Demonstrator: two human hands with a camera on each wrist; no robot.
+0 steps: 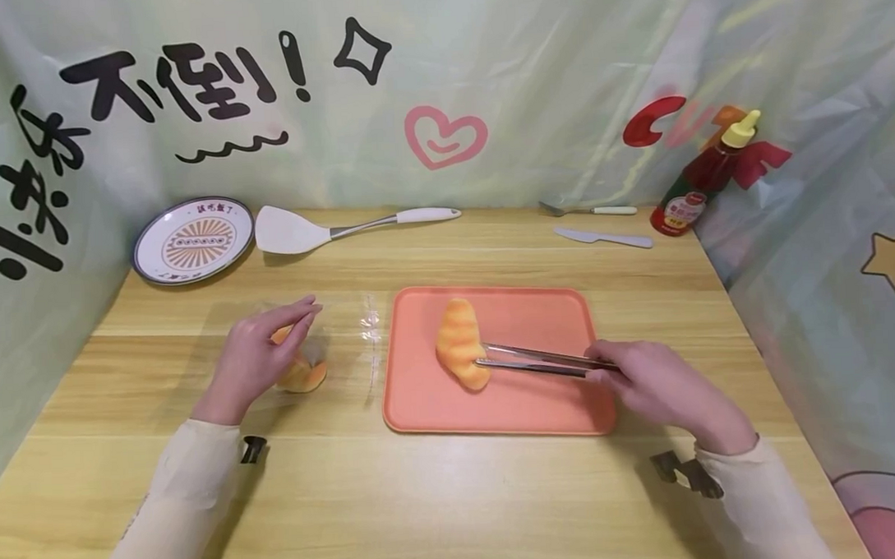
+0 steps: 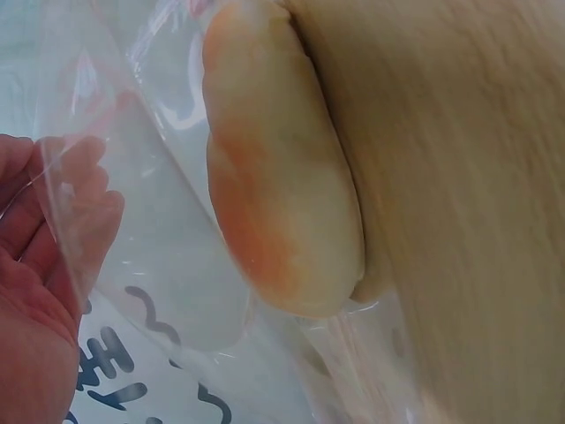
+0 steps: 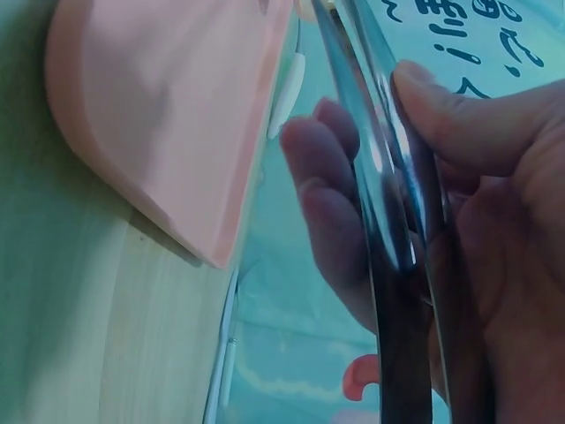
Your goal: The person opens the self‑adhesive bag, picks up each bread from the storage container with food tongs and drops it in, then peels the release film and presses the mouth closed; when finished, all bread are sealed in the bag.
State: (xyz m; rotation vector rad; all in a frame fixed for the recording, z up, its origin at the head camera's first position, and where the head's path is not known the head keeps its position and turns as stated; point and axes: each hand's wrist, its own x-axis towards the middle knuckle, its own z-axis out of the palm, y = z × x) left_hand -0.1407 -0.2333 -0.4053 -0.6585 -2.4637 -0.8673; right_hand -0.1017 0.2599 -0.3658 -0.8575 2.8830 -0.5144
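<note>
Inside the pink tray (image 1: 541, 408) lies an orange-yellow bread roll (image 1: 459, 345). Metal tongs (image 1: 539, 358) reach to its right edge, their tips slightly apart; whether they grip it cannot be told. My right hand (image 1: 662, 387) holds the tongs, thumb on one arm and fingers on the other in the right wrist view. Left of the tray, my left hand (image 1: 261, 348) pinches a clear plastic bag (image 1: 371, 340), whose film crosses the fingertips in the left wrist view. Bread (image 2: 282, 168) lies at the bag, partly hidden by the hand in the head view.
Along the back stand or lie a patterned plate (image 1: 198, 243), a white spatula (image 1: 294, 231), a fork (image 1: 611, 211), a knife (image 1: 605, 239) and a red sauce bottle (image 1: 692, 189) with a yellow cap. A printed cloth (image 1: 544, 79) encloses the table.
</note>
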